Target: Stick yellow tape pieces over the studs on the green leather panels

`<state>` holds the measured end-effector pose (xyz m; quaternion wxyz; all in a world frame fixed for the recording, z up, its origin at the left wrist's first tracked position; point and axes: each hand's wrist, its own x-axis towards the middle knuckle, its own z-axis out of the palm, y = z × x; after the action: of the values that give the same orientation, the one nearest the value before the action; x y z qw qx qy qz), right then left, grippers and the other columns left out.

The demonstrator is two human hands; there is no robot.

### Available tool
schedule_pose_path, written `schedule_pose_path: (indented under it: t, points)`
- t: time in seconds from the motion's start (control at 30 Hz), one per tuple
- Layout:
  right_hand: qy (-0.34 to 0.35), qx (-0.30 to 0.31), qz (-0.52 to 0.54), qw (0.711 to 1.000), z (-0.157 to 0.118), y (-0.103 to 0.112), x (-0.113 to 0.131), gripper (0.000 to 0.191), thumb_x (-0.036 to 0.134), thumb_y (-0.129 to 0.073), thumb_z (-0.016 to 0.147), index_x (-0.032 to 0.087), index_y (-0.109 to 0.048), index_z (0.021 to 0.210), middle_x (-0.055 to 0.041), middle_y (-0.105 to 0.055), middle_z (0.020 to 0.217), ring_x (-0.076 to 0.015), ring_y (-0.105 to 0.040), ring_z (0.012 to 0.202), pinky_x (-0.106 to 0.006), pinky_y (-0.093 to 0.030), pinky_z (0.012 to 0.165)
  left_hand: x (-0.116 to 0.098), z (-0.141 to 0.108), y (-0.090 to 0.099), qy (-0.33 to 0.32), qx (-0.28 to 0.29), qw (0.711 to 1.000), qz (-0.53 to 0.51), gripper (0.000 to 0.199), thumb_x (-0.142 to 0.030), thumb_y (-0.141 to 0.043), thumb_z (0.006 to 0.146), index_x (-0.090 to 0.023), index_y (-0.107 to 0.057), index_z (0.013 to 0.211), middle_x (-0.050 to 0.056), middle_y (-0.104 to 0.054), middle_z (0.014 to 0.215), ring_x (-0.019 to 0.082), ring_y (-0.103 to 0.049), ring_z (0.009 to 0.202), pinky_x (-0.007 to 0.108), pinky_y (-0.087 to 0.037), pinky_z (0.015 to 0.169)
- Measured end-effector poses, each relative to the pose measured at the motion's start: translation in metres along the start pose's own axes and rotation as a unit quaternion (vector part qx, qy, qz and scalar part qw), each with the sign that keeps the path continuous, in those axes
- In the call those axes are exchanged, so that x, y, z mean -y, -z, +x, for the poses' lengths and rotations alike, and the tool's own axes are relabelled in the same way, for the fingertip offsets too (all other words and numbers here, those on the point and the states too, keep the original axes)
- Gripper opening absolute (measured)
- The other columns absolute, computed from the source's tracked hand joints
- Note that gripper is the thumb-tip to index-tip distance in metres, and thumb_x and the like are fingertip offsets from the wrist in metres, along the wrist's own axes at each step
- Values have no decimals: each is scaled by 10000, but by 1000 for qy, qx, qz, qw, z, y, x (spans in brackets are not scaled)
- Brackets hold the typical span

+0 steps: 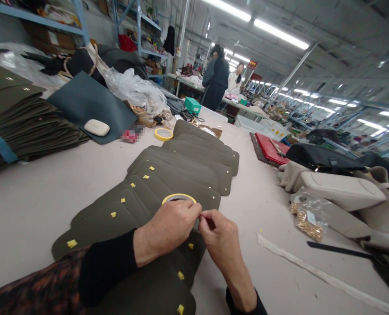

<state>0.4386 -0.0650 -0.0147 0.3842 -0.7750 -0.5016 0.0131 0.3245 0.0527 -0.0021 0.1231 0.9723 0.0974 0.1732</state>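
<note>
My left hand (169, 227) is closed around a roll of yellow tape (180, 196), whose upper rim shows above the knuckles. Pinched fingers of my right hand (221, 238) meet the left fingertips; what they hold between them is too small to make out. Both hands are over a fanned row of dark olive panels (177, 168) that overlap on the table. Small yellow tape pieces (123, 200) stick to several panels along the left side, and more tape pieces (180, 275) lie along the right side. Little metal studs dot the panels' right ends.
A second yellow tape roll (163, 134) lies beyond the panels. At left are a strapped stack of olive pieces (26, 118) and a dark sheet (92, 105) bearing a white case (96, 127). Beige bags (341, 188) and a bag of gold hardware (309, 223) sit right. Two people stand farther back.
</note>
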Motion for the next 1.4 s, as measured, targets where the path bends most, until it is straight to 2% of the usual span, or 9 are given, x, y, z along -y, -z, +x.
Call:
schedule_pose_path:
  t: [0.17, 0.3, 0.4, 0.47, 0.53, 0.7, 0.83, 1.07, 1.4]
  points:
    - [-106, 15, 143, 984, 1, 6, -3, 132, 257, -577, 791, 178, -667, 735, 10, -639, 598, -116, -558, 521, -218, -432, 520, -2, 7, 3, -46, -40, 998, 15, 141, -130, -432, 906, -185, -532, 823, 13, -557, 761, 176, -538, 688, 292, -390, 594]
    - [-193, 26, 235, 952, 5, 9, -14, 178, 333, -639, 750, 163, -651, 696, 19, -604, 530, -114, -548, 471, -225, -449, 489, -6, 5, 4, -98, -91, 990, 32, 173, -131, -407, 908, -183, -546, 820, 18, -539, 753, 176, -513, 692, 290, -383, 583]
    - [-281, 2, 305, 910, 6, 12, -31, 247, 387, -715, 682, 153, -639, 659, 29, -566, 500, -106, -520, 449, -238, -464, 482, -9, 2, 7, -103, -124, 987, 8, 182, -143, -398, 922, -182, -557, 843, 12, -533, 759, 159, -502, 701, 273, -400, 612]
    - [-317, 35, 355, 879, 5, 15, -42, 296, 422, -752, 654, 145, -648, 672, 27, -562, 515, -101, -515, 462, -242, -470, 496, -6, 1, 6, -95, -125, 988, -3, 177, -164, -399, 941, -182, -560, 872, 9, -541, 777, 149, -513, 724, 263, -417, 648]
    - [-313, 87, 380, 866, 2, 18, -49, 329, 450, -761, 661, 140, -666, 716, 7, -595, 575, -103, -533, 508, -241, -472, 530, 1, 2, -2, -88, -106, 990, 15, 171, -179, -400, 956, -182, -558, 894, 13, -558, 800, 154, -529, 763, 266, -428, 680]
    - [-270, 102, 333, 897, -2, 17, -54, 374, 510, -718, 709, 145, -660, 768, -23, -631, 680, -113, -538, 574, -239, -447, 559, 19, 2, -34, -77, -4, 995, 61, 127, -146, -422, 944, -182, -540, 918, 33, -580, 848, 182, -531, 816, 297, -434, 724]
    - [-250, 123, 243, 929, -3, 11, -59, 360, 516, -636, 779, 156, -628, 759, -3, -591, 656, -114, -503, 562, -234, -410, 535, 25, 2, -49, -88, 11, 993, 74, 112, -183, -430, 946, -183, -533, 902, 52, -569, 885, 207, -500, 849, 333, -419, 753]
    - [-161, 151, 59, 974, -1, 8, -53, 258, 377, -520, 853, 172, -616, 729, 4, -596, 641, -143, -525, 608, -248, -389, 572, 29, 5, -49, -81, -4, 996, 47, 124, -177, -422, 933, -182, -545, 918, 55, -551, 859, 212, -469, 801, 358, -390, 751]
    - [-54, 134, -117, 983, -6, -4, -43, 178, 212, -453, 870, 193, -554, 725, -19, -616, 692, -149, -558, 617, -257, -382, 595, 29, 5, -46, -78, 7, 997, 21, 123, -175, -402, 942, -173, -525, 936, 57, -551, 881, 209, -480, 794, 336, -379, 695]
